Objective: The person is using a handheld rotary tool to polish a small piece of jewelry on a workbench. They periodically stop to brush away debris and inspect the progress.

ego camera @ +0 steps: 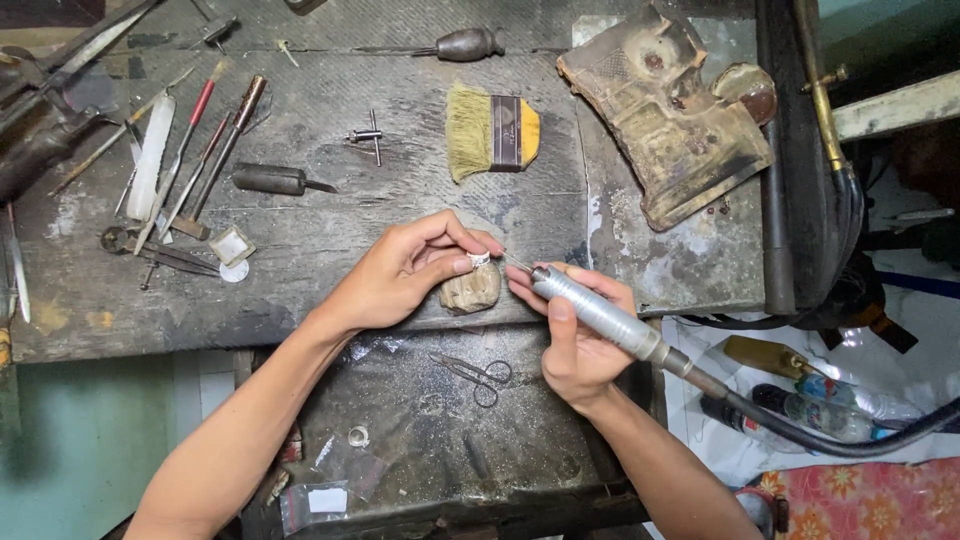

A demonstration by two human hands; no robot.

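while left hand (405, 272) pinches ring (479, 260), tray (420, 420) holds scissors (478, 374).

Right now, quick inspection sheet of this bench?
Surface: worn, stained grey bench.
Job's things: small ring pinched over a wooden peg; silver rotary handpiece, tip at the ring.
Clutter: flat brush, files and gravers, small scissors on the lower tray.
Grippers: left hand holds the ring; right hand holds the handpiece.
Cables: black flexible shaft runs right.
Surroundings: plastic bottles, floral cloth.
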